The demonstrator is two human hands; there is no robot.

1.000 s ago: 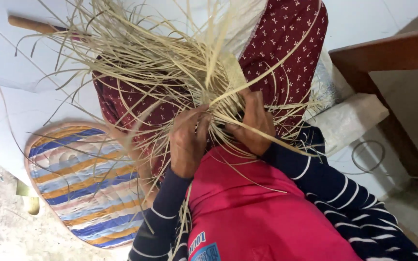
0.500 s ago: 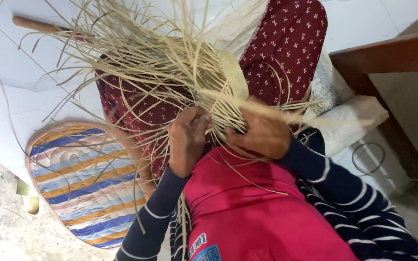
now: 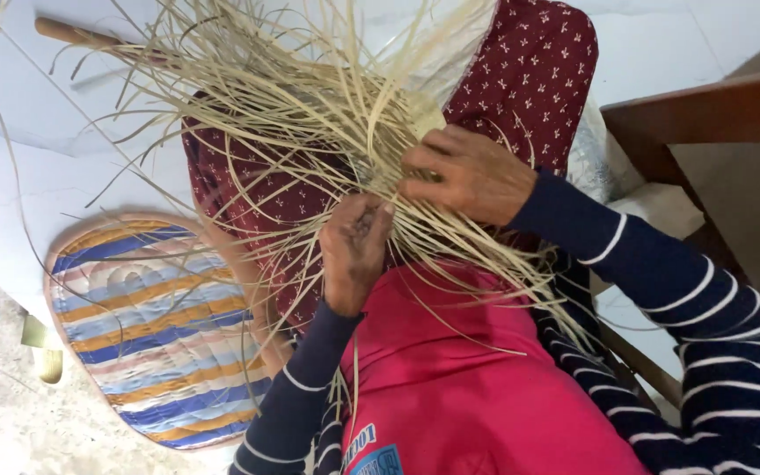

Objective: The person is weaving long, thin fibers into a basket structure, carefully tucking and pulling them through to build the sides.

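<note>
Here the fingers point(image 3: 371, 215) of the left hand point(image 3: 355, 251) were curled shut around a few pale straws point(image 3: 310, 114), pinching them where the strands crossed over the lap. The right hand point(image 3: 472, 174) lay just above, its fingers point(image 3: 428, 154) bent and pressing down on the same bundle, gripping the flat woven part. The straws were thin, dry and cream-coloured, fanning out loose in every direction from the hands, some running back over the red top point(image 3: 477, 387). Both wrists were bent inward, the hands close together and nearly touching, with striped dark-blue sleeves point(image 3: 661, 281) reaching back toward the camera. Under the bundle lay a maroon patterned skirt point(image 3: 529, 79). A round striped mat point(image 3: 147, 334) sat on the floor point(image 3: 10, 413) to the left, and a wooden stick point(image 3: 72, 33) lay beyond the straws.
</note>
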